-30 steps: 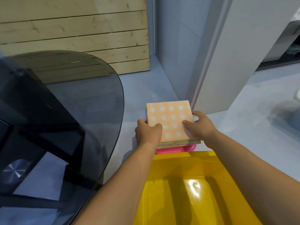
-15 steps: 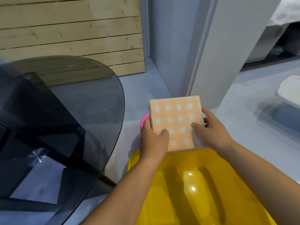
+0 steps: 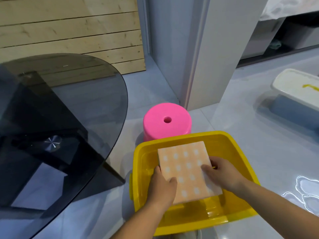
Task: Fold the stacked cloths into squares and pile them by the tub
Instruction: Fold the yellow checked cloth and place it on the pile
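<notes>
Head view: both hands hold a stack of cloths (image 3: 185, 169) over the yellow tub (image 3: 181, 138).

The left hand (image 3: 162, 188) grips the stack's near-left edge, thumb lying on the orange, white-dotted top cloth, fingers hidden beneath. The right hand (image 3: 222, 173) grips the right edge, thumb on top and fingers curled under. The stack sits between the two hands, inside the tub's rim line; whether it touches the bottom cannot be told. Beyond the hands, just past the tub's far rim, stands a pink stool (image 3: 166, 125). Left of the left hand is a dark glass worktop (image 3: 69, 100); well right of the right hand a white-lidded box (image 3: 296, 87) lies on the floor.
</notes>
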The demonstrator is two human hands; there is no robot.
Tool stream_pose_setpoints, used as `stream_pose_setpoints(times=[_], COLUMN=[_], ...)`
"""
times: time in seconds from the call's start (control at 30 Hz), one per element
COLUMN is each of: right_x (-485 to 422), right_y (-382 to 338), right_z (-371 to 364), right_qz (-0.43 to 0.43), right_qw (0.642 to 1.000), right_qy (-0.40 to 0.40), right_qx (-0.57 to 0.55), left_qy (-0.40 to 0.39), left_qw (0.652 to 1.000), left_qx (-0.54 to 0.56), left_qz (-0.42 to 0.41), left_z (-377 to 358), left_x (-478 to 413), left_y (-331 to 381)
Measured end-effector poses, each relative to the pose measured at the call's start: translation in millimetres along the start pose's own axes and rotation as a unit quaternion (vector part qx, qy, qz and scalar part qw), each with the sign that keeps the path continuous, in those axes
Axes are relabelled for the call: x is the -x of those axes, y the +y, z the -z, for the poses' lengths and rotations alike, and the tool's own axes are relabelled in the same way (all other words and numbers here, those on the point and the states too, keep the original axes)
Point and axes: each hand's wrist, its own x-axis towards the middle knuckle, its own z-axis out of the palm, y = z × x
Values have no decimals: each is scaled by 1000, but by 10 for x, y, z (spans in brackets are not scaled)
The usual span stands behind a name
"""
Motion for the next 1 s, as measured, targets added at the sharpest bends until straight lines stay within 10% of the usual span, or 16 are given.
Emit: stream_pose_setpoints(times=[1.0], right_x=[-832], right_y=[844], right_z=[-621], right_qz=[-125], right_qw=[963], right_qy=[-143], right_qx=[193], left_qy=[-14], left_qw=[975], left_qx=[-186], left_qz=[123], left_z=[-615], left_x=[-815], left_y=[-740])
